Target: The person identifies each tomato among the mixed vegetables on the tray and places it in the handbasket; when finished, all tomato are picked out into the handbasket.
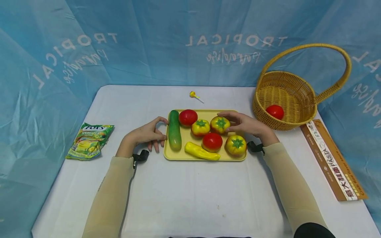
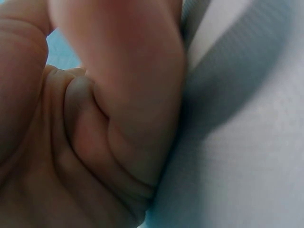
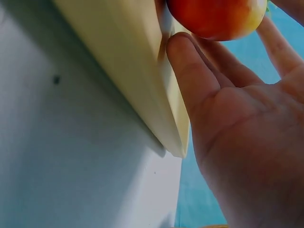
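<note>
My left hand (image 1: pixel 148 133) holds the left edge of a yellow tray (image 1: pixel 194 158), thumb and forefinger at the rim beside a green cucumber (image 1: pixel 174 130). The left wrist view shows its curled fingers close up. My right hand (image 1: pixel 248 124) grips a yellow-and-red tomato (image 1: pixel 220 125) with a green leafy top, at the tray's right half. In the right wrist view, the tomato's reddish underside (image 3: pixel 216 14) shows between the fingers. Also on the tray are two similar yellow tomatoes (image 1: pixel 200 128), two plain red round fruits (image 1: pixel 212 142) and a long yellow pepper (image 1: pixel 201 151).
At the back right stands a wicker basket (image 1: pixel 284 120) with a tall handle and a red round fruit (image 1: pixel 275 112) inside. A brown pasta box (image 1: pixel 333 160) lies along the right edge. To the left is a green snack bag (image 1: pixel 90 141); a yellow lollipop (image 1: pixel 193 94) lies behind the tray.
</note>
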A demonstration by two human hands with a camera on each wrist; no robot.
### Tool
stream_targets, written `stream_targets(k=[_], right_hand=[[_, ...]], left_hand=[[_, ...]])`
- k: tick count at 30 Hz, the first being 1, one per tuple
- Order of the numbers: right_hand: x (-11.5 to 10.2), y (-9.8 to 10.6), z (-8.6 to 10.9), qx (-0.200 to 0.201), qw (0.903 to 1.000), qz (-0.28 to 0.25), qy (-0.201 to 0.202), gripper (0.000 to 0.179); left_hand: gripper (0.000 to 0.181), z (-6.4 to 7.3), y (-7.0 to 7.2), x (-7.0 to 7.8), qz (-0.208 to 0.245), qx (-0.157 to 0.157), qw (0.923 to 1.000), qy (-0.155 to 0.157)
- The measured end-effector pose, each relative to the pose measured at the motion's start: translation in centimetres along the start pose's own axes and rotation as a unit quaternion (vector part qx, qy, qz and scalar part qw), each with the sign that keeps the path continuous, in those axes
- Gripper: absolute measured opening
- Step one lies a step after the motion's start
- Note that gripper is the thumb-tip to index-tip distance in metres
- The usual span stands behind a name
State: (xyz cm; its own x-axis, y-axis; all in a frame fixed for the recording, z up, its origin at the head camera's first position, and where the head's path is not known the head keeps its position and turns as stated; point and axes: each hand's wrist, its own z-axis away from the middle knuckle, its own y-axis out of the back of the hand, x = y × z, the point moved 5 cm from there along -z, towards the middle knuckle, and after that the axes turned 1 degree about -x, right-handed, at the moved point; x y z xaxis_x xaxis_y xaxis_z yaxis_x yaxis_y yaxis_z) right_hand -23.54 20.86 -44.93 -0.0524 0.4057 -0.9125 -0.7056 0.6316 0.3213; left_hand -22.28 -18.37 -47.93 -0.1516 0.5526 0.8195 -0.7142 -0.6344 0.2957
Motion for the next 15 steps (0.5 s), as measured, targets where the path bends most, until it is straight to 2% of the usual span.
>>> stream_targets(k=[10,15], right_hand=[[-0.07,0.2,0.03,0.011,0.9998,0.014,-0.009,0.062],[-0.2,0.82,0.69,0.04,0.9987,0.028,-0.01,0.062]], left_hand=[[0.061,-0.04,0.16,0.14,0.003,0.001,1.0,-0.001],[0.062,0.03,-0.07,-0.17,0.005,-0.001,1.0,-0.002]])
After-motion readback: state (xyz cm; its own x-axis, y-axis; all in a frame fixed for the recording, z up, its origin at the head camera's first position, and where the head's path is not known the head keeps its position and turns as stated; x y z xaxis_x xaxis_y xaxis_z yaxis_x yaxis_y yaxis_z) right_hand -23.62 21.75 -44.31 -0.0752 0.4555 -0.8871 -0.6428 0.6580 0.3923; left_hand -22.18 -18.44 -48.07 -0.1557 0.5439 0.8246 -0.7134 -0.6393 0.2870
